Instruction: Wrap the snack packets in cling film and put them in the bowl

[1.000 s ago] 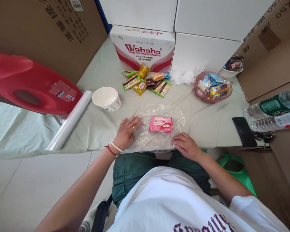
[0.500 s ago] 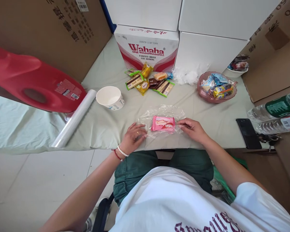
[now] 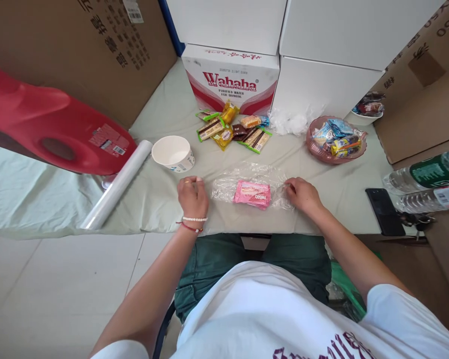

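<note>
Several pink wafer packets [image 3: 252,193] lie stacked on a crumpled sheet of clear plastic film [image 3: 224,187] near the table's front. My right hand [image 3: 303,193] is at the film's right edge, thumb and forefinger pinched on it. To the left of the sheet, my left hand [image 3: 193,195] rests closed on the cloth with its fingers curled. Whatever those fingers may hold is hidden. Just beyond the left hand stands a white paper bowl [image 3: 173,152] with nothing visible inside.
Wrapped snacks [image 3: 232,130] are piled before a Wahaha carton [image 3: 230,80]. Crumpled clear plastic [image 3: 294,120] and a pink glass bowl [image 3: 336,154] of snacks sit to their right. A film roll [image 3: 117,184] and red jug [image 3: 60,124] stand left; a phone [image 3: 385,211] and bottles [image 3: 434,169] right.
My left hand has moved left, away from the packets, and its fingers have curled in. My right hand has shifted slightly right with the film's edge. The packets' stack looks looser.
</note>
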Tool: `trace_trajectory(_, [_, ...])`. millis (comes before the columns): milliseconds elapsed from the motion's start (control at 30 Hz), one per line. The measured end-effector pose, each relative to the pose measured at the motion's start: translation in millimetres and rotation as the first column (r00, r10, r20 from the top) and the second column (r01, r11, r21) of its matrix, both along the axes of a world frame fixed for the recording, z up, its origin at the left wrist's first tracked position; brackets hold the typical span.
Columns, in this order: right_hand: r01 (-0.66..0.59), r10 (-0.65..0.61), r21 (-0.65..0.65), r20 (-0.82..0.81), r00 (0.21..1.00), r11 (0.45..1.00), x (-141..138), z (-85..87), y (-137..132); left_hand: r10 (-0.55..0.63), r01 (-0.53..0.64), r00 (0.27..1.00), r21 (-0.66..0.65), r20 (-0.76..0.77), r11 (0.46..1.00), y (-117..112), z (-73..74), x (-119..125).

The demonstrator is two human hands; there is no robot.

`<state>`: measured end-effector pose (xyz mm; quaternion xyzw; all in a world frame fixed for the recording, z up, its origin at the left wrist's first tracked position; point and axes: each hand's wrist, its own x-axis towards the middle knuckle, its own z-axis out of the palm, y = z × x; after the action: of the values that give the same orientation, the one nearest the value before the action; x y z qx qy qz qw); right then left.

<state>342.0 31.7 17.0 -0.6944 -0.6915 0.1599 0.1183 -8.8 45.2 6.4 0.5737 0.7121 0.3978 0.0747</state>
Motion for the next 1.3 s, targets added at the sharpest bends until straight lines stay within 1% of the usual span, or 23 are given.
trace_trajectory(67, [-0.023,0.017,0.081,0.064,0.998,0.996,3.4,9.4,8.9,0.026,-0.017,0.998,0.145,-0.059,0.989,-28.3,7.0,2.0])
trace_trajectory(100, [-0.054,0.046,0.113,0.072,0.996,0.992,3.1,14.2,15.7,0.025,-0.001,0.994,0.229,-0.102,0.974,-44.2,10.0,4.7])
trace_trajectory(133, [-0.095,0.086,0.139,0.072,0.994,0.986,0.9,18.7,23.8,-0.016,0.058,0.987,0.268,-0.157,0.962,-59.3,12.3,8.5])
trace_trajectory(167, [-0.137,0.128,0.155,0.069,0.989,0.978,-3.4,22.2,32.9,-0.099,0.158,0.97,0.268,-0.221,0.95,-72.0,14.0,13.4])
trace_trajectory(233, [-0.206,0.198,0.152,0.066,0.978,0.967,-18.4,25.7,52.8,-0.339,0.402,0.879,0.137,-0.335,0.906,-86.0,15.9,26.4])
trace_trajectory(267, [-0.226,0.219,0.13,0.066,0.973,0.965,-28.3,25.5,62.5,-0.449,0.493,0.817,0.035,-0.361,0.869,-86.3,16.3,34.0])
trace_trajectory(333, [-0.236,0.232,0.052,0.071,0.97,0.97,-49.9,22.1,79.9,-0.583,0.569,0.729,-0.157,-0.358,0.807,-75.2,16.3,49.4])
trace_trajectory(433, [-0.2,0.207,-0.087,0.074,0.976,0.976,-76.2,15.6,98.8,-0.621,0.542,0.707,-0.305,-0.339,0.783,-47.0,14.4,67.0])
trace_trajectory(500, [-0.187,0.197,-0.162,0.044,0.979,0.969,-84.8,15.0,106.4,-0.629,0.53,0.698,-0.345,-0.341,0.775,-34.0,11.7,72.6])
trace_trajectory(567, [-0.215,0.216,-0.199,-0.017,0.976,0.956,-87.3,19.7,108.6,-0.631,0.526,0.693,-0.354,-0.35,0.773,-29.8,8.5,74.8])
trace_trajectory(633, [-0.282,0.274,-0.169,-0.073,0.959,0.944,-87.2,28.9,103.6,-0.622,0.519,0.696,-0.348,-0.359,0.781,-31.6,5.6,75.8])
trace_trajectory(700, [-0.372,0.366,-0.104,-0.072,0.928,0.922,-88.1,39.5,89.5,-0.614,0.51,0.7,-0.348,-0.365,0.787,-35.2,3.5,76.7])
trace_trajectory(800, [-0.547,0.554,-0.095,0.082,0.828,0.832,-92.8,48.9,54.3,-0.603,0.496,0.708,-0.349,-0.368,0.795,-37.8,0.1,77.3])
trace_trajectory(833, [-0.582,0.594,-0.117,0.146,0.791,0.805,-94.5,48.9,41.1,-0.597,0.493,0.717,-0.344,-0.36,0.799,-37.5,-1.7,76.4])
trace_trajectory(900, [-0.601,0.62,-0.153,0.232,0.749,0.784,-96.5,44.3,16.9,-0.597,0.508,0.742,-0.327,-0.304,0.797,-35.6,-6.7,72.0])
trace_trajectory(1000, [-0.597,0.612,-0.141,0.257,0.748,0.79,-95.9,33.6,-6.1,-0.641,0.608,0.764,-0.257,-0.068,0.751,-30.9,-18.2,59.8])
trace_trajectory(1033, [-0.605,0.618,-0.136,0.256,0.743,0.784,-95.2,30.8,-10.0,-0.636,0.632,0.77,-0.213,0.06,0.745,-28.9,-22.6,55.1])
trace_trajectory(1067, [-0.615,0.626,-0.133,0.258,0.736,0.777,-94.6,28.6,-12.5,-0.585,0.619,0.782,-0.157,0.213,0.77,-26.6,-26.8,50.6])
trace_trajectory(1100, [-0.625,0.635,-0.131,0.262,0.727,0.77,-94.1,27.1,-14.0,-0.488,0.558,0.792,-0.109,0.368,0.823,-23.9,-30.6,46.1])
trace_trajectory(1167, [-0.646,0.653,-0.128,0.27,0.707,0.753,-93.7,25.1,-15.5,-0.229,0.34,0.768,-0.078,0.598,0.937,-16.8,-36.1,37.2])
trace_trajectory(1200, [-0.654,0.66,-0.126,0.275,0.699,0.746,-93.7,24.4,-16.0,-0.117,0.225,0.748,-0.085,0.653,0.971,-12.1,-37.3,32.5])
trace_trajectory(1233, [-0.661,0.665,-0.123,0.28,0.693,0.74,-93.8,23.7,-16.5,-0.034,0.131,0.738,-0.093,0.674,0.987,-6.7,-37.4,27.6])
trace_trajectory(1300, [-0.67,0.67,-0.116,0.289,0.684,0.734,-94.2,22.5,-17.5,0.051,0.011,0.737,-0.088,0.673,0.996,6.8,-34.2,17.5])
